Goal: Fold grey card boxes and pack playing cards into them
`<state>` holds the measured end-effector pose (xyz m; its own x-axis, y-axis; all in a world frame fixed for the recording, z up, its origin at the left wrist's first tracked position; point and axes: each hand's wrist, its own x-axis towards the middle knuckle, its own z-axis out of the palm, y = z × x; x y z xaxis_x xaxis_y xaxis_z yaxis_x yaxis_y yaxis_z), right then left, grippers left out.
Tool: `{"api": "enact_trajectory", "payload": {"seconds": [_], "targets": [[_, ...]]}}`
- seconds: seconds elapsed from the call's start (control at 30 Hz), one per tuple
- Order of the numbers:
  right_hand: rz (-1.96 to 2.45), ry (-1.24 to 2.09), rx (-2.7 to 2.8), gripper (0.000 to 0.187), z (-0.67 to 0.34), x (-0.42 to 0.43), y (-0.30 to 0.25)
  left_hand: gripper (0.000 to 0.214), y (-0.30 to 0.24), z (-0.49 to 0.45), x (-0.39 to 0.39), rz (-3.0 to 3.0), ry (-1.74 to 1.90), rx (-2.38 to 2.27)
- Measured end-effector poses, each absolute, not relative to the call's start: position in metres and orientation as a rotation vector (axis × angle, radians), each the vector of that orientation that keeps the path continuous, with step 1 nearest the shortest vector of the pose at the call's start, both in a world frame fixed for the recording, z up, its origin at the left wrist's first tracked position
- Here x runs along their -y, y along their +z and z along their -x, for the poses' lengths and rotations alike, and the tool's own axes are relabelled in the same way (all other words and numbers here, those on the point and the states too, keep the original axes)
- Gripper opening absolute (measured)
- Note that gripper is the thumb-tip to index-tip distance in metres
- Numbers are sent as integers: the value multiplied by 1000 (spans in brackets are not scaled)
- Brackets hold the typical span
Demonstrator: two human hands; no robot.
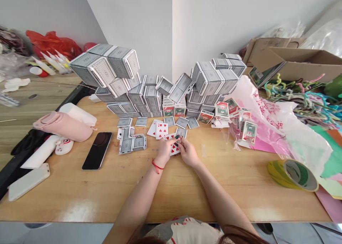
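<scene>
Our fingers [178, 141] hide most of the white heart-printed playing card [174, 148] held between them. Far right of our right hand [188, 153], a pink paper sheet [330, 204] runs off the view's edge.

Legible markings are confined to the playing cards: a black 2 with a spade pip stands on the corner of one card [120, 133], and six red heart pips stand on the face of another [161, 131]. The red print on the plastic bag [268, 112] and the labels on the card boxes [223, 110] are too small to read.
</scene>
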<state>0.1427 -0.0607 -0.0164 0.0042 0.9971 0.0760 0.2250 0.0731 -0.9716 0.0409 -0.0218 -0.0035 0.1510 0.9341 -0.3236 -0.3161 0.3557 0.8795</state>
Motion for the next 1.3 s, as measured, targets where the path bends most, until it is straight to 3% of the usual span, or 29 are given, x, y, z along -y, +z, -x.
{"api": "enact_trajectory", "payload": {"seconds": [0.33,0.57,1.3], "targets": [[1158,1353,972,32,-149,58,-17,25,-16,-38,26,-1183,1206,-1156],[1127,1413,868,64,-151,55,-14,36,-21,-37,29,-1358,1210,-1224],[1090,1341,915,67,-150,59,-14,41,-20,-36,30,-1466,1211,-1246]]}}
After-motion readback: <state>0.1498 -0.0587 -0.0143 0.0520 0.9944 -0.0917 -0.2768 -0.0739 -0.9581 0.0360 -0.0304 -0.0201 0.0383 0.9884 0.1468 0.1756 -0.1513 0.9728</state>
